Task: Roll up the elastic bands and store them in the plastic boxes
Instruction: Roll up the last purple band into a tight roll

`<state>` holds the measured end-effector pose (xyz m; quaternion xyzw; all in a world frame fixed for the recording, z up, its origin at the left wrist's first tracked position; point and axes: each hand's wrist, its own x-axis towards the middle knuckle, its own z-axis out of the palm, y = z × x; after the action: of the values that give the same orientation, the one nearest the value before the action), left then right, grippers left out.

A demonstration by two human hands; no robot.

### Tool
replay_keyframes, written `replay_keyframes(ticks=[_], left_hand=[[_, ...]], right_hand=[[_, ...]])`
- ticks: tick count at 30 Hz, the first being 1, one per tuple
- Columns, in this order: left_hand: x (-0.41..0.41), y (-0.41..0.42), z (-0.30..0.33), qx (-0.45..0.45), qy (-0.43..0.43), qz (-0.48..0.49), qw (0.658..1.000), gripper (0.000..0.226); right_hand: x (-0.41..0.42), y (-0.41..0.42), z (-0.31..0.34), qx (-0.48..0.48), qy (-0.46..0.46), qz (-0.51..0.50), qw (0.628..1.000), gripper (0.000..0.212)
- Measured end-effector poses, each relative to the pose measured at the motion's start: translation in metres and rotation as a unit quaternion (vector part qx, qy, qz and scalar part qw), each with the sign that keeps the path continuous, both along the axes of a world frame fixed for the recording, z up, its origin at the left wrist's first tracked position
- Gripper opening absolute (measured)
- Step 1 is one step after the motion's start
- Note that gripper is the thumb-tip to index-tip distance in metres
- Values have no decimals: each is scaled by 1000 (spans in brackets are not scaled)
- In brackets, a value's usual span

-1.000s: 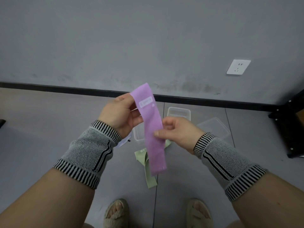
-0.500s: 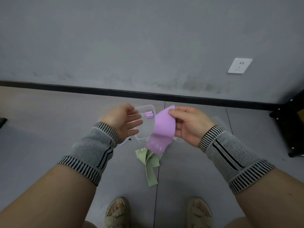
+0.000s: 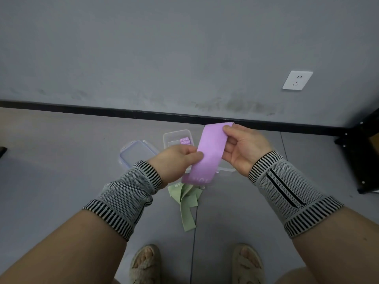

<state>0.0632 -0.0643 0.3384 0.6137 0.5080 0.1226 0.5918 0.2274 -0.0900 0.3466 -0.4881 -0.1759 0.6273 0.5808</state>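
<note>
Purple elastic band point(image 3: 209, 152), print unreadable

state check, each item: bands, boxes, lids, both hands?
purple band: unrolled, held in the air by both hands
green band: unrolled, crumpled on the floor
clear box: open, small purple rolls inside
lid: off, flat on the floor
left hand: pinches the band's middle
right hand: pinches its top end

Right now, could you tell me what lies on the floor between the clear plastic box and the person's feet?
In the head view, a green elastic band lies crumpled on the grey floor between the plastic box and the sandalled feet.
</note>
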Motion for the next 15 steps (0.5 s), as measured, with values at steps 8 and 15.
replay_keyframes(ticks=[8,15], left_hand=[[-3,14,11,-174,-207,145,952,37],[-14,23,13,-106,-248,231,935,25]], right_hand=[[-16,-16,-5,20,-219,227,949,15],[-20,-20,-10,13,-302,308,902,17]])
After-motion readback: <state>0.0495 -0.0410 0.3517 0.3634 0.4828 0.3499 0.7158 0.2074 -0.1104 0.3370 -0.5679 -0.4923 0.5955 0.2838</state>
